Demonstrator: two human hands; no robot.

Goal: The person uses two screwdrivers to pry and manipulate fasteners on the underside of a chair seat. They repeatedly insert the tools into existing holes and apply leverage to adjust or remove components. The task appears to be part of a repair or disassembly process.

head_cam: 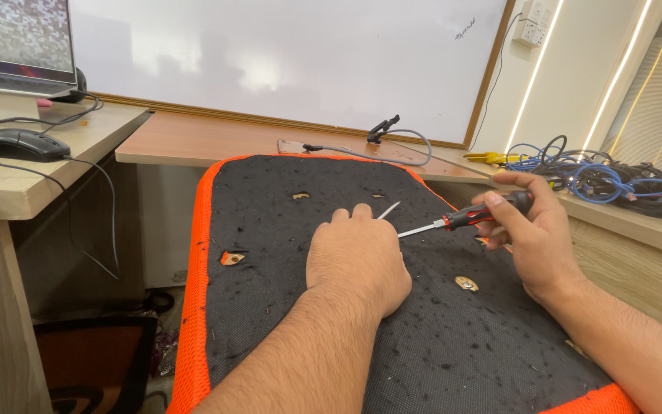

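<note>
screwdriver [465, 218] is sitting clasped in the right hand [534, 238], pointing toward 9 o'clock at the left hand [358, 257], which is pinching a thin metal pin on the black pad [308, 322], whose mounting holes at 10 and 3 o'clock are still lying bare.

Two bare forearms enter from the lower edge of the frame, each ending in a bare hand. The left hand [358, 257] sits near the centre, the right hand [534, 234] at centre right. No sleeves, gloves, rings, watch or bands show on either. Both forearms carry visible hair; the fingernails are short and unpainted.
</note>
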